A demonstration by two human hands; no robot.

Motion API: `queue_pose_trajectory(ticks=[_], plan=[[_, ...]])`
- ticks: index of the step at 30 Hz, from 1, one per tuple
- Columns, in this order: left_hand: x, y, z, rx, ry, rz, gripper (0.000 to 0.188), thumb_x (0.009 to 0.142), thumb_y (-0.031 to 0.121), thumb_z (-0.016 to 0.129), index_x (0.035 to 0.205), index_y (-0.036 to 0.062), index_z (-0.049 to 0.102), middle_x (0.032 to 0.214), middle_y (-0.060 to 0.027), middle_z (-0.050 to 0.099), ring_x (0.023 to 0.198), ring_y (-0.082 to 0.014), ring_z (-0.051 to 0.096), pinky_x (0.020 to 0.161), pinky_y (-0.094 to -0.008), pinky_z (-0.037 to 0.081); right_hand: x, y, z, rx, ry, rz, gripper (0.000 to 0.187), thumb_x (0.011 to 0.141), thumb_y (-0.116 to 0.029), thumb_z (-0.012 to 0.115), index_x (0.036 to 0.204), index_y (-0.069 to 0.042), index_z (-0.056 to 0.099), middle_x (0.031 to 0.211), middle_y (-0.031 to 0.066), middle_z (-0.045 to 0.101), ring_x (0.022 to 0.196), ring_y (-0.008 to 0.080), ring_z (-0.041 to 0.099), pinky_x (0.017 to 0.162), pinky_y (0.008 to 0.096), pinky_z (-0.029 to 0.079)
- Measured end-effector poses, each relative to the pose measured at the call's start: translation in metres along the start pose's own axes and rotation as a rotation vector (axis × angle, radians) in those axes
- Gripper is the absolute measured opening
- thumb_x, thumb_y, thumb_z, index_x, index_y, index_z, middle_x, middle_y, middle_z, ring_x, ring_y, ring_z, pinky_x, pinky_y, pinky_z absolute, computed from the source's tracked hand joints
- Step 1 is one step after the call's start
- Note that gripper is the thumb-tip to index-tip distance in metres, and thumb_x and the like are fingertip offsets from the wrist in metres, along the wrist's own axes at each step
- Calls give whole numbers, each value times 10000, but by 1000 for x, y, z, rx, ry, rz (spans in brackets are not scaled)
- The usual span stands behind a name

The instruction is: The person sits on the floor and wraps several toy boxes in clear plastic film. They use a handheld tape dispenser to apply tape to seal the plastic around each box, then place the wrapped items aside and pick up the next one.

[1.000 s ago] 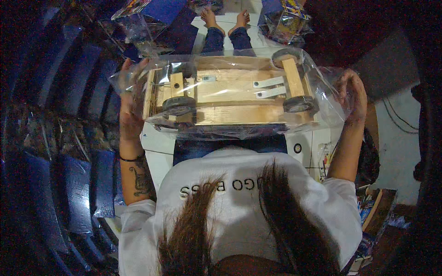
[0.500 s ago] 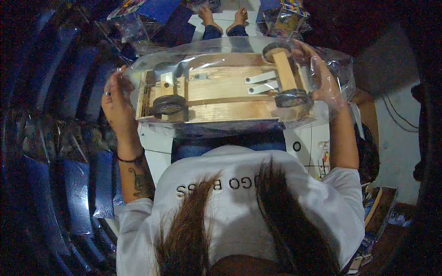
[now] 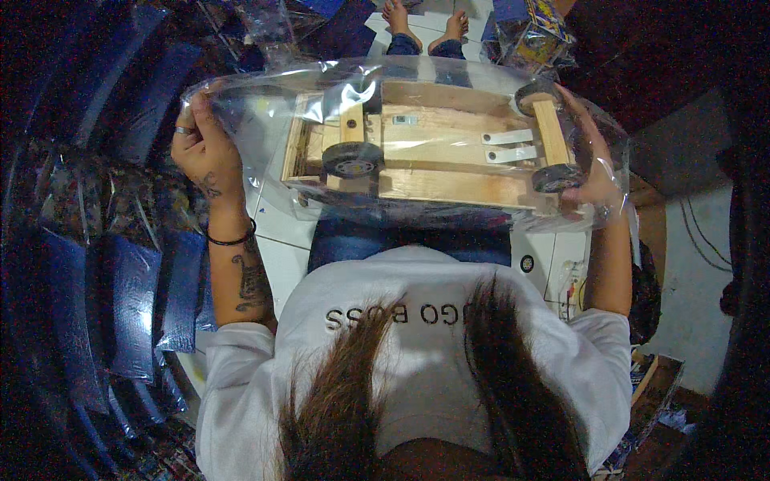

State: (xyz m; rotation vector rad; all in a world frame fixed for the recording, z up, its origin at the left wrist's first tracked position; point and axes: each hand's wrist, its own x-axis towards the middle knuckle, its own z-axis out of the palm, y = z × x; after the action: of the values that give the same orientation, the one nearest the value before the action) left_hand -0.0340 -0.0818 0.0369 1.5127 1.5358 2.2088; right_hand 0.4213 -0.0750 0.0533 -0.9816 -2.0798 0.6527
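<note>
Wheeled wooden toy (image 3: pixel 445 132) at 12–1 o'clock, in clear bag (image 3: pixel 261 132); L hand (image 3: pixel 207 148) pinching bag, 10 o'clock; R hand (image 3: pixel 597 180) gripping toy's end, btw 2 & 3. Prob. stiff, lightish; bag slippery, so hold by ends.

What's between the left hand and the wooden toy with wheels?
In the head view, clear plastic lies between the left hand and the wooden toy, with white floor tiles showing through.

Storeroom-like workspace (rows of wrapped packages (image 3: pixel 132 317))
</note>
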Motion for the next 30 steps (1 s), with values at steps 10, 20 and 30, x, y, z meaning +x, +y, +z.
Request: queue_pose_trajectory(ticks=[10, 20, 30], plan=[[7, -15, -5, -121, 130, -47, 171, 937, 167, 583, 940, 5, 637, 877, -34, 648, 698, -44, 530, 597, -181, 414, -8, -12, -45, 649, 106, 237, 696, 858, -582, 527, 1174, 38, 557, 1037, 121, 623, 919, 203, 585, 828, 324, 444], [4, -33, -13, -57, -122, -358, 395, 861, 249, 686, 1138, -2, 558, 1032, -83, 611, 737, -104, 524, 666, -237, 461, 100, -169, -37, -201, 272, -87, 393, 951, -401, 497, 874, -42, 638, 737, 37, 596, 679, 165, 564, 644, 321, 450], [-8, 44, 155, -114, -939, 129, 1043, 557, 506, 850, 1369, 53, 376, 1359, -170, 462, 1278, -332, 418, 1049, -416, 347, 230, -203, 47, -833, -764, -92, 443, 970, -366, 467, 833, 19, 638, 768, 145, 619, 712, 288, 593, 676, 410, 478]])
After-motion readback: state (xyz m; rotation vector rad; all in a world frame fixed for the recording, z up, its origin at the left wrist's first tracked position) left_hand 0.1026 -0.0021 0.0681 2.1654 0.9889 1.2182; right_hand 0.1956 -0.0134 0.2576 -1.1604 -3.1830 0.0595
